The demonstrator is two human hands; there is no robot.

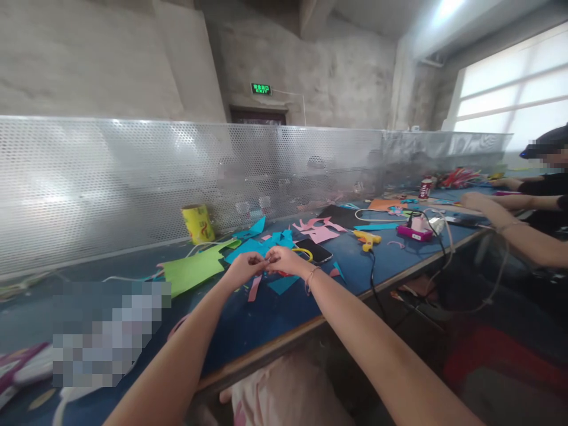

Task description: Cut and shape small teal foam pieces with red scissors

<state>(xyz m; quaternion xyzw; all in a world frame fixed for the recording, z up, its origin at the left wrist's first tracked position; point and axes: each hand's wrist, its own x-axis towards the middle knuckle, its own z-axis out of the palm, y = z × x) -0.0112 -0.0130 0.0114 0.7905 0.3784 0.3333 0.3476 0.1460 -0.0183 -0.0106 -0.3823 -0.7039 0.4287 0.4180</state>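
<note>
My left hand [243,269] and my right hand [284,259] meet fingertip to fingertip above the blue table [248,322]. Both pinch something small between them that I cannot make out. A pink paper strip [254,288] lies just below my left hand and a blue paper piece [282,284] lies under my right wrist. A green paper sheet [194,269] lies to the left of the hands. A black phone [314,249] rests just beyond my right hand, with a yellow ring beside it.
A yellow glue gun [366,239] with a black cord lies to the right. Pink paper cutouts [319,229] and blue scraps [261,242] cover the middle. A yellow roll [197,223] stands by the perforated metal screen [133,177]. Another person's arms [510,225] work at the right.
</note>
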